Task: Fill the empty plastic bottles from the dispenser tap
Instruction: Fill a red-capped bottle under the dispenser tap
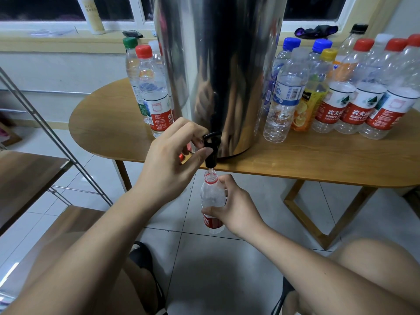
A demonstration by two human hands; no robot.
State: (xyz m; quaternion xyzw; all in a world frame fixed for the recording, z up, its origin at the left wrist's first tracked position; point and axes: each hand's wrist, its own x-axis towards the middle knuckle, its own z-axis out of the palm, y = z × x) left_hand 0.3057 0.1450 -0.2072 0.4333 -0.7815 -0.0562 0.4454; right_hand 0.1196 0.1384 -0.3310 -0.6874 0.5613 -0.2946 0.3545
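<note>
Dispenser (218,64) x1, tap (211,146) x1, table (318,160) x1.
Hands x2: left hand (168,164), right hand (236,210).
Bottles approx 13 total: left group (156,105) x3, right group (284,105) x9, open bottle (212,196) x1.
Caps: red caps (143,51) x4, blue caps (291,43) x2, white caps (384,37) x3, green cap (130,42) x1, yellow cap (328,54) x1, black cap (358,28) x1.
Sill: phone (132,33) x1, tube (92,14) x1, cloth (316,31) x1.
</note>
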